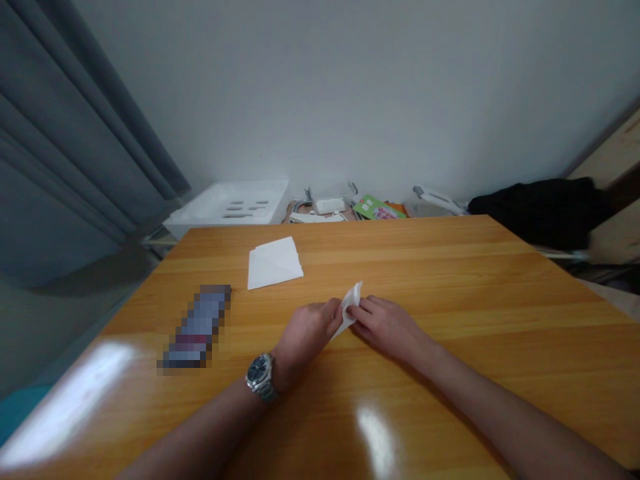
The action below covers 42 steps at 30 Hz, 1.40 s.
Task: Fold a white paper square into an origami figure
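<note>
Between my two hands is a small folded piece of white paper, tilted, with a pointed tip at the top and a lower corner showing beneath. My left hand, with a metal watch on its wrist, pinches the paper's left side between thumb and curled fingers. On the right side my right hand grips it, the thumb pressed to its face and the other fingers behind. Part of the paper is hidden by my fingers. Farther back and to the left, several white sheets lie flat on the wooden table.
A pixelated, phone-shaped object lies on the table's left side. Beyond the far edge are a white plastic tray, a green packet and assorted white items. Black cloth lies at the back right, and a grey curtain hangs at the left.
</note>
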Tool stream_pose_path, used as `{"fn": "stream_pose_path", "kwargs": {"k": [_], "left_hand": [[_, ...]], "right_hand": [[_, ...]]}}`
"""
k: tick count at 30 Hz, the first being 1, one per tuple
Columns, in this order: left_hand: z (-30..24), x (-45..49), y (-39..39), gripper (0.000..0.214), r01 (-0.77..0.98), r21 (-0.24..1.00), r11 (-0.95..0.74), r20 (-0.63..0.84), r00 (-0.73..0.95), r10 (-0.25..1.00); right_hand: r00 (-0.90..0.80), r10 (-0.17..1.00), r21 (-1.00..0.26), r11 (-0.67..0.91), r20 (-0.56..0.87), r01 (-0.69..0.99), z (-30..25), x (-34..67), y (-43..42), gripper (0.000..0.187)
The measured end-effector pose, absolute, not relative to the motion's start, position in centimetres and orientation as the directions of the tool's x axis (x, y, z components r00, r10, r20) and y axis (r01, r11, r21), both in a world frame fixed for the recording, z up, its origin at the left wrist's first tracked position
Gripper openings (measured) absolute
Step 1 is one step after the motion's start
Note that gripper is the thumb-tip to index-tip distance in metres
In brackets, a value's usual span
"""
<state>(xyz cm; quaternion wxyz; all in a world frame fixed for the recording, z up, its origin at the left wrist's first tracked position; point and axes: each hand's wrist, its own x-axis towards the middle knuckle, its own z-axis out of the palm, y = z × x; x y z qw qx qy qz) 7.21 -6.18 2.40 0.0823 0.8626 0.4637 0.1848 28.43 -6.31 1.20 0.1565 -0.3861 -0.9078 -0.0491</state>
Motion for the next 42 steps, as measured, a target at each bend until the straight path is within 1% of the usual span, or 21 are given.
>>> {"fn": "stream_pose_path", "kwargs": {"k": [4,8,10,13,15,18,21,26,33,38,42], "left_hand": [[2.3,7.3,-6.2,0.019,0.771,0.321,-0.55,0.236,0.498,0.835],[2.4,7.3,-6.3,0.014,0.778,0.352,-0.52,0.207,0.477,0.854],[2.7,7.3,-6.3,0.017,0.784,0.356,-0.508,0.19,0.471,0.861],[3.2,7.2,-6.4,0.015,0.753,0.307,-0.582,0.164,0.56,0.812],[3.4,7.1,-6.4,0.018,0.723,0.286,-0.629,0.161,0.611,0.775],[3.4,6.9,-6.4,0.025,0.706,0.304,-0.64,0.172,0.619,0.766],[3.2,6.8,-6.3,0.026,0.697,0.316,-0.644,0.187,0.619,0.762],[3.5,6.9,-6.4,0.023,0.693,0.248,-0.677,0.186,0.652,0.735],[4.0,6.5,-6.2,0.024,0.656,0.187,-0.731,0.177,0.709,0.682],[4.2,6.2,-6.1,0.028,0.605,0.144,-0.783,0.143,0.77,0.621],[4.5,6.4,-6.3,0.036,0.574,0.122,-0.81,0.118,0.802,0.586]], "right_hand": [[-0.648,0.682,-0.034,0.697,0.338,0.716,1.2,28.2,-6.3,0.014],[-0.647,0.688,-0.041,0.695,0.329,0.718,1.2,28.2,-6.2,0.007],[-0.653,0.675,-0.038,0.705,0.344,0.708,1.2,28.2,-6.1,0.006],[-0.673,0.628,-0.03,0.739,0.39,0.673,1.1,28.5,-5.9,0.008],[-0.687,0.587,-0.036,0.771,0.428,0.636,0.9,28.9,-5.6,0.011],[-0.705,0.55,-0.056,0.804,0.448,0.592,0.8,29.4,-5.4,0.012],[-0.715,0.539,-0.052,0.813,0.445,0.58,0.7,29.7,-5.2,0.011],[-0.728,0.518,-0.041,0.826,0.449,0.562,0.8,30.0,-5.0,0.013],[-0.727,0.539,-0.063,0.819,0.425,0.57,1.1,30.6,-4.8,0.013],[-0.742,0.52,-0.079,0.837,0.422,0.542,1.3,31.0,-4.8,0.014],[-0.756,0.502,-0.094,0.853,0.419,0.514,1.2,31.1,-4.7,0.012]]}}
